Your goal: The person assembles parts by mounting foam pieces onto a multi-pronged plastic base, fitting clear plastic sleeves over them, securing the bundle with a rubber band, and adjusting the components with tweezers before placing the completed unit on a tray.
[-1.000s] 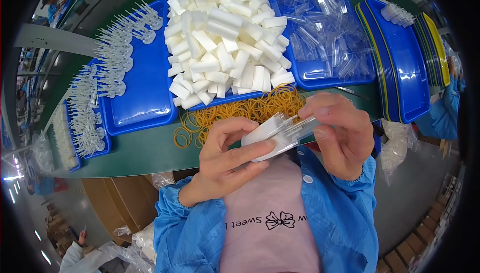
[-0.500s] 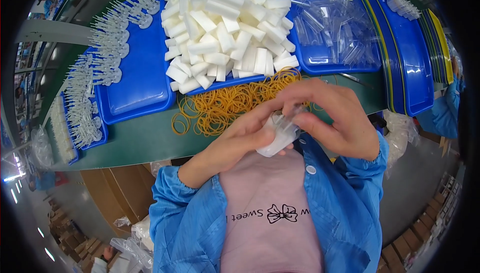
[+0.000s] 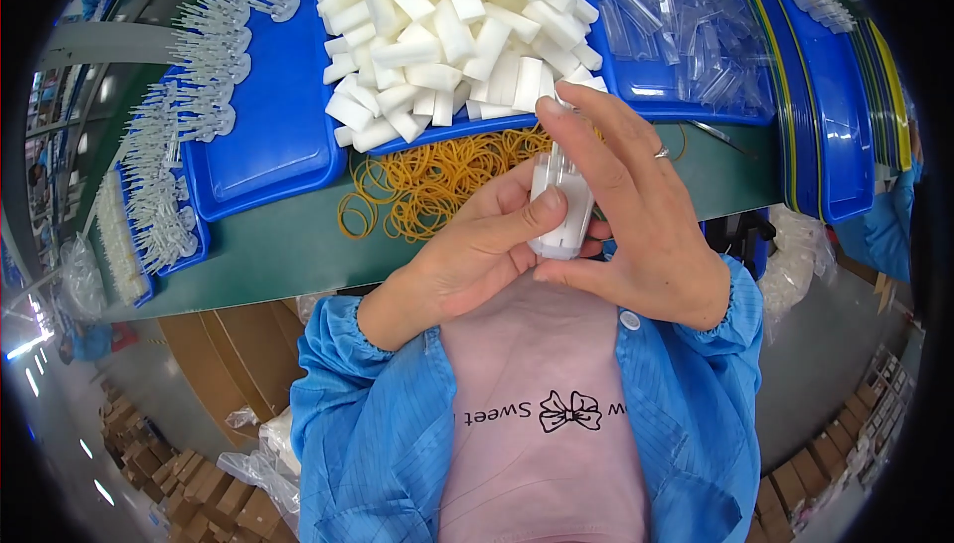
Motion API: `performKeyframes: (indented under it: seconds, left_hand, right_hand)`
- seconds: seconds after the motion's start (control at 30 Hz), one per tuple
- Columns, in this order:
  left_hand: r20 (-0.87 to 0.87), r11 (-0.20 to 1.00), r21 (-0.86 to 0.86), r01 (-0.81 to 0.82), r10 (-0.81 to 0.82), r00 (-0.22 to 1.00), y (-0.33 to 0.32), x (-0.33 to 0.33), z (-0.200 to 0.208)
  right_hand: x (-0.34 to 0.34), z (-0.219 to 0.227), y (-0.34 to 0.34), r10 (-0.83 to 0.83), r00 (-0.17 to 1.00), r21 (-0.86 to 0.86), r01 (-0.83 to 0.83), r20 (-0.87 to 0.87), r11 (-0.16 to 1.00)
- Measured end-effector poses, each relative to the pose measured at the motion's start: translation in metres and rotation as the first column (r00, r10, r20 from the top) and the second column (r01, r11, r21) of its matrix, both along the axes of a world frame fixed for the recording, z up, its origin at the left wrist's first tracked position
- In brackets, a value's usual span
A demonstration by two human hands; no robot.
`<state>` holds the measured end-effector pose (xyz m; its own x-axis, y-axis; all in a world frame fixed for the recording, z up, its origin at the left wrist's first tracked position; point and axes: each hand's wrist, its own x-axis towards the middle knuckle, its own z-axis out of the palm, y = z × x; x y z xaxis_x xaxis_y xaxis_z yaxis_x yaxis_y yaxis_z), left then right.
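Note:
My left hand (image 3: 477, 250) is closed on a white foam block (image 3: 570, 210) held together with a clear plastic piece (image 3: 554, 160), its thumb pressed on the front. The clear plastic covers the foam at least in part and rises above it. My right hand (image 3: 646, 205) arches around the right side, fingers spread wide. Its index and middle fingertips are near the upper end, and its thumb is by the lower end. Whether those tips touch the piece I cannot tell. Yellow rubber bands (image 3: 437, 180) lie in a heap just beyond my hands.
White foam blocks (image 3: 447, 36) are piled high on a blue tray. To its right, a blue tray (image 3: 686, 111) holds clear plastic pieces; stacked trays (image 3: 830, 96) stand farther right. Clear stemmed parts (image 3: 214, 66) line the left blue tray (image 3: 268, 170). Tweezers-like metal tool (image 3: 720, 136) lies right.
The foam block with its clear plastic has turned more upright and moved slightly up. My right hand has gone from a pinch on the plastic to fingers spread around the piece.

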<state>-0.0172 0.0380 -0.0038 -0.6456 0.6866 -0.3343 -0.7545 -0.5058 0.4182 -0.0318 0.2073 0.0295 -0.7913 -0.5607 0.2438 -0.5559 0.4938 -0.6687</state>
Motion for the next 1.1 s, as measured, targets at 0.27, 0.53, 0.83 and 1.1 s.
performKeyframes:
  seconds: [0.27, 0.53, 0.83, 1.1]
  left_hand:
    - [0.178, 0.969, 0.244, -0.026, -0.018, 0.984, -0.002, -0.002, -0.008]
    - [0.194, 0.952, 0.304, -0.039, -0.022, 0.981, 0.0, 0.005, -0.021]
    - [0.246, 0.963, 0.26, -0.072, 0.006, 0.969, 0.003, 0.003, -0.012]
    - [0.268, 0.969, 0.243, -0.037, -0.031, 0.963, 0.002, 0.005, -0.018]
  right_hand:
    - [0.0, -0.004, 0.002, 0.028, 0.997, -0.119, -0.037, -0.069, 0.992]
    - [0.002, 0.003, -0.002, 0.088, 0.995, -0.139, -0.094, -0.053, 0.986]
    - [0.005, 0.004, -0.003, 0.062, 0.99, -0.047, -0.068, -0.125, 0.997]
    - [0.005, 0.003, 0.001, 0.08, 0.98, -0.118, -0.102, -0.18, 0.988]
